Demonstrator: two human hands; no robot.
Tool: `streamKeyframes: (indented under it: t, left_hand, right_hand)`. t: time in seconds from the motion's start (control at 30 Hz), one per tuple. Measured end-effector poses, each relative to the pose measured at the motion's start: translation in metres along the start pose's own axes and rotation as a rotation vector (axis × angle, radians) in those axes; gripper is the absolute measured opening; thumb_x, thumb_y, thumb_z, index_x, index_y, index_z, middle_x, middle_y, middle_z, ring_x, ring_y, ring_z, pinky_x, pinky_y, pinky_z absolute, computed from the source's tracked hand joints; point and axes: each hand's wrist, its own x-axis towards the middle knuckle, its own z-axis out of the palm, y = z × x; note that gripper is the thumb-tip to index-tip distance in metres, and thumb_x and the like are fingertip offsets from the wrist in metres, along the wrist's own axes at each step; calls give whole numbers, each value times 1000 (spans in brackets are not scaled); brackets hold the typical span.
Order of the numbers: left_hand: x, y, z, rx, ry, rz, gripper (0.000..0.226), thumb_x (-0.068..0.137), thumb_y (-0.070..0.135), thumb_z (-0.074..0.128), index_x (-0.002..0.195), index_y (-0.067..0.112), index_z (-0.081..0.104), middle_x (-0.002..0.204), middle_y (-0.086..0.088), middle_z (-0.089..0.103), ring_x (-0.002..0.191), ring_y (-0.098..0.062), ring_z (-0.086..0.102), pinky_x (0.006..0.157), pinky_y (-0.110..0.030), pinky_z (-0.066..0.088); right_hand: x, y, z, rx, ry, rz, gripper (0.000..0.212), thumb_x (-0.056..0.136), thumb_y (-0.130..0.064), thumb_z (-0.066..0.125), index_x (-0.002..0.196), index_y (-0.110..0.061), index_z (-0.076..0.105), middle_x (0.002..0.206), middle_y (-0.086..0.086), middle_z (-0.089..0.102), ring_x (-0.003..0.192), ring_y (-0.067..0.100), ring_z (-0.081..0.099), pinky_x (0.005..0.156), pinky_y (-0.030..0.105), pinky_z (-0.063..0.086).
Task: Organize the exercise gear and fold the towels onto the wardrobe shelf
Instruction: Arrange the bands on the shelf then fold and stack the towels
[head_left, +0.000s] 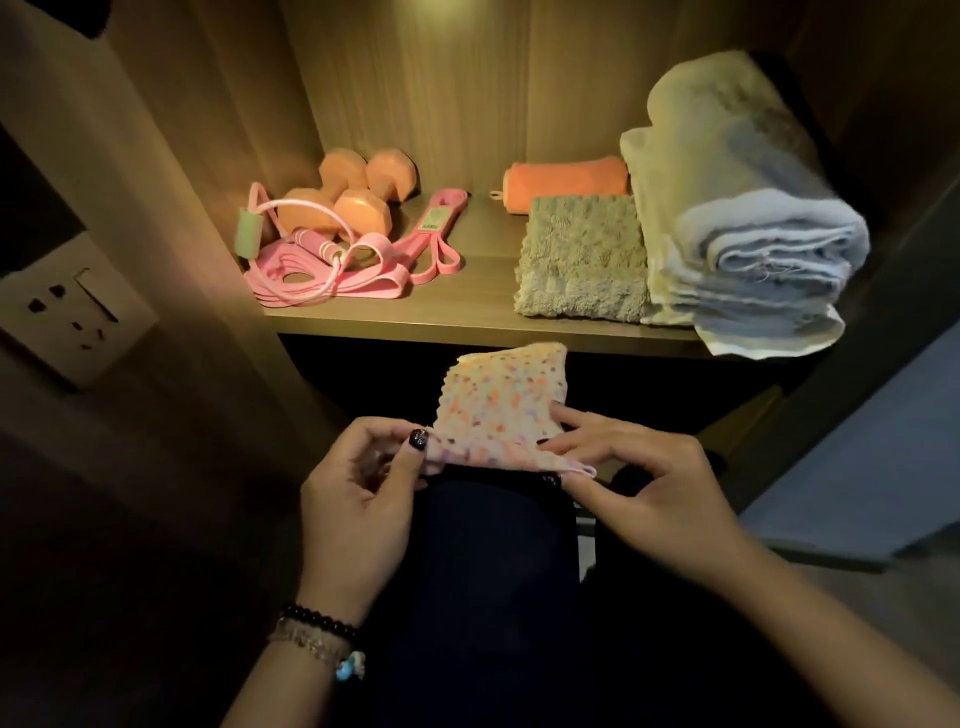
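- Head view: a small speckled cloth (501, 410), pale with orange and purple flecks, is held in the air in front of and below the wooden shelf (483, 319).
- Left hand (358, 488): thumb and fingers curled, pinching the cloth's lower left corner; dark polish on the thumbnail, bead bracelets (317, 636) on the wrist.
- Right hand (639, 483): fingers pinch the cloth's right edge and lower right corner, forefinger laid across the fabric.
- Shelf, left side: two orange dumbbells (358, 195) near the back, pink resistance bands (363, 265) lying in front of and beside them, and a pink tube with a green foam handle (249, 234) at the far left.
- Shelf, middle: a rolled orange towel (569, 182) at the back, a folded olive-green towel (584, 257) just in front of it.
- Shelf, right: a large cream and blue towel (737, 208), folded, touching the green one, its front end overhanging the shelf edge.
- Left wall: a white wall socket (72, 317) with a switch.
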Motion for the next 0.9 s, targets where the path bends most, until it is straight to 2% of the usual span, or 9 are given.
streamKeyframes:
  t: [0.13,0.33,0.47,0.57,0.63,0.7,0.77,0.83,0.9]
  left_hand:
    - [-1,2,-6,92,35,15,16,88,8,66,86,24,70,79,4,72,73,-9,67,67,-29,54]
    - [-6,4,-6,186,40,23,19,84,9,71,88,27,74,76,8,71,69,-6,63,64,-12,50]
    - [-9,7,-3,183,75,9,20,81,8,72,89,27,74,64,-6,65,58,-2,56,58,-7,44]
    - [-9,6,-2,218,102,-33,22,79,11,75,84,31,71,60,2,64,59,-2,59,60,-9,47]
    - [-8,4,-1,282,110,-34,20,77,15,75,83,33,70,63,10,65,64,-4,61,71,-21,53]
    - [-7,5,0,371,80,19,21,76,16,74,84,35,69,68,15,65,72,-8,61,75,-28,52]
    - [-4,5,0,444,5,83,26,76,13,74,88,35,68,74,12,62,78,-4,57,71,-22,48]
    - [2,7,-2,485,-66,160,28,76,7,73,92,30,70,86,13,56,85,-2,55,73,-11,43]
    - [7,8,-4,559,-136,299,29,76,-1,70,92,23,73,93,9,56,89,-4,54,77,-9,42]
  right_hand:
    - [-7,-1,2,-1,11,30,17,82,-27,68,85,-12,75,97,-8,73,113,9,62,94,26,50]
    - [-11,-7,12,28,169,174,18,79,-37,67,75,-20,71,87,-10,71,90,7,67,78,14,48]
    - [-12,-8,21,31,218,338,25,74,-45,64,69,-21,70,77,-7,70,78,10,66,72,31,53]
    - [-12,-4,29,-39,225,393,20,75,-36,70,62,-21,66,69,-8,67,71,11,64,70,40,53]
    - [-12,-3,33,-72,255,400,19,75,-27,74,59,-22,64,67,-7,65,70,11,62,71,40,53]
    - [-11,-4,37,-106,276,395,19,72,-27,75,60,-22,61,68,-7,63,71,10,61,74,37,52]
    - [-10,-7,39,-120,287,347,18,72,-23,77,65,-21,60,71,-8,62,75,10,61,77,34,52]
    - [-9,-8,40,-147,299,205,15,75,-12,78,75,-19,64,78,-9,62,81,10,60,78,34,51]
    - [-9,-5,40,-262,261,11,11,78,-7,73,85,-14,71,87,-5,61,88,12,57,77,33,48]
